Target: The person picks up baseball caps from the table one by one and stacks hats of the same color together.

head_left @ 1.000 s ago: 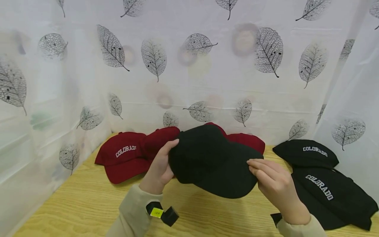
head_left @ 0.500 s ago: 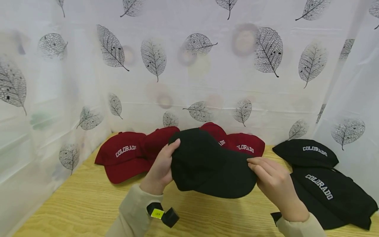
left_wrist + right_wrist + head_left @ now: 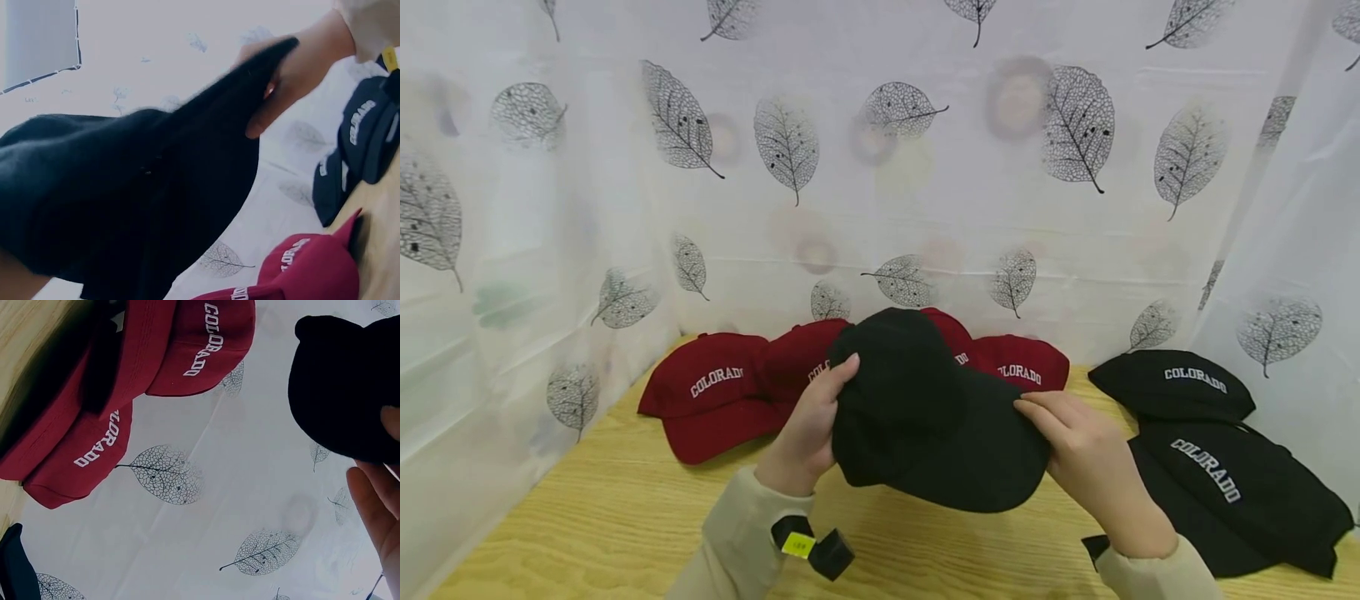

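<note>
Both hands hold a black baseball cap (image 3: 925, 417) above the table, its brim toward the right. The left hand (image 3: 805, 433) grips the crown's left side with the thumb on the outer face; its other fingers are mostly hidden behind the cap. At the brim's right edge, the right hand (image 3: 1093, 467) pinches the cloth. The left wrist view shows the thumb of the right hand (image 3: 306, 69) on one face of the brim. No lettering shows on the held cap. In the right wrist view, the cap (image 3: 344, 394) is a dark shape beside the right hand (image 3: 378, 506).
Several red COLORADO caps (image 3: 715, 379) stand along the back of the wooden table (image 3: 602, 517), partly behind the held cap. At the right lie black COLORADO caps (image 3: 1247, 492), near the right forearm. A white leaf-print curtain (image 3: 850, 200) hangs behind and at both sides.
The held cap dipped at the crown, then rose and tilted again, uncovering lettering on red caps behind it. The right hand shifted slightly left with the brim. Both hands kept their hold.
</note>
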The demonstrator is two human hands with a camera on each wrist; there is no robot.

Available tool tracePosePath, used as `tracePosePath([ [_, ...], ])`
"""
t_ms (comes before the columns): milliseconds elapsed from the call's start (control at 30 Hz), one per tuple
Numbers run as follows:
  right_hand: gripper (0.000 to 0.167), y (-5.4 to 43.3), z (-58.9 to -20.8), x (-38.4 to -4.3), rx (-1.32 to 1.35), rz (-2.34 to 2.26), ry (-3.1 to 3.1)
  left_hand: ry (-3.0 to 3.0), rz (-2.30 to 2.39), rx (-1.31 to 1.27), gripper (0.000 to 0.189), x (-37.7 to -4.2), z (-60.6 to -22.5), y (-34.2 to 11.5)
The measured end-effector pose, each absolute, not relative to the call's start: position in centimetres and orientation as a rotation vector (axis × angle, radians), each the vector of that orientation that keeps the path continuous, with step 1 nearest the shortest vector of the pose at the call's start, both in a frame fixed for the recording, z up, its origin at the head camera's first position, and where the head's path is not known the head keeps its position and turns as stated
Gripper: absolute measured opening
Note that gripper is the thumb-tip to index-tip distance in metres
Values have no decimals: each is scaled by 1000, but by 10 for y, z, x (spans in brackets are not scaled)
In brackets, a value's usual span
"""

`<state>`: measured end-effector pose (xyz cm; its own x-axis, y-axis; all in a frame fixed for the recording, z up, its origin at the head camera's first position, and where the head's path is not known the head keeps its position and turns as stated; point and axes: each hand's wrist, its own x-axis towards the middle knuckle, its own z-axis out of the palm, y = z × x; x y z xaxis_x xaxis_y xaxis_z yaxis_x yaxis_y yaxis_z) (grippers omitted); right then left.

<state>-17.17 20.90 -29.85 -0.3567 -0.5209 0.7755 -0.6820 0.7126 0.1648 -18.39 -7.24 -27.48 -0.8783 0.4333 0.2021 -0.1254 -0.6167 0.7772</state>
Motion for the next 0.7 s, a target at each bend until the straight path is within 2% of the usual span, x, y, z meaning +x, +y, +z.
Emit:
tracePosePath([
  [300,52,209,-299,-167,809,170,-2082,1261,2524,554,47,-182,-276,-75],
  [467,49,207,-298,-167,753,174,-2000,1369,2435,754,44,-184,-280,-79],
  [700,40,205,-301,-170,669,202,-1869,1678,2245,823,63,-187,-277,-82],
])
